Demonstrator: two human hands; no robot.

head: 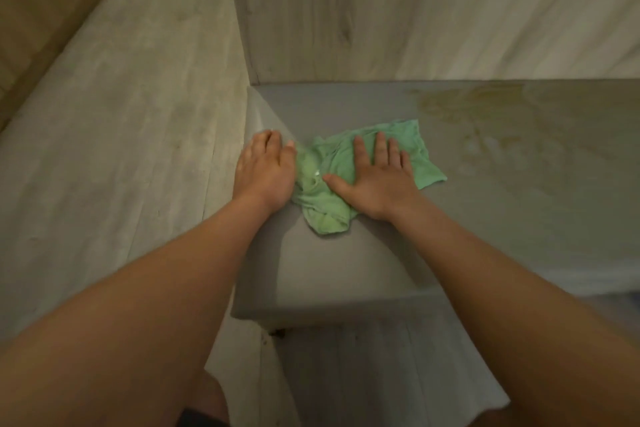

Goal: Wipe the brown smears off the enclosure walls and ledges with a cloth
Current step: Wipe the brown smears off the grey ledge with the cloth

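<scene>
A crumpled green cloth point(323, 180) lies on the grey ledge point(346, 270) near its left end. My right hand point(375, 177) lies flat on the cloth, fingers straight and spread, pressing it down. My left hand point(265, 170) rests at the ledge's left edge, against the cloth's left side, fingers extended with their tips bent over the edge. A brownish smear point(474, 114) spreads over the ledge to the right of the cloth, toward the back wall.
Pale wood-grain walls point(415, 10) rise behind the ledge and a similar panel point(121, 132) runs along the left. The ledge's front edge drops to a lower surface point(346, 374). A dark speck sits under the ledge's front left corner point(277, 332).
</scene>
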